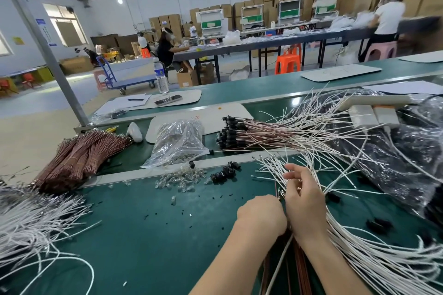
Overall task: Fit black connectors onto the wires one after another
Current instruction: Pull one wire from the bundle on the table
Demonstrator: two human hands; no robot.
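**A:** How far along?

**B:** About midway, at a guess. Done: a heap of capped wires (239,133) at 12 o'clock from the hands, with black caps crowded on the left ends. Left to do: a broad fan of white wires (318,148) with bare terminals, sweeping from 1 o'clock round to 5 o'clock. Also a second tangle of bare white strands (36,218) far out at 9 o'clock.

**A:** And the parts waiting to go on?

**B:** Loose black connectors (224,172), piled small on the green bench mat (143,235) at 10 o'clock from the hands, near but not touching. About 2 more lying at 4 o'clock.

**A:** Fingers?

**B:** Left hand (262,214) curled into a fist, knuckles up, pressed against the right hand (305,196). Contents hidden, so cannot tell whether anything is pinched. Right fingers bent into the fan, apparently pinching a few strands near the terminals. No connector visible in either hand.

**A:** Anything else nearby?

**B:** Banded brown wire bundles (79,155) at 9 o'clock. A plastic bag of clear parts (177,143) at 11 o'clock, with loose clear bulbs (182,178) just beside the connector pile.
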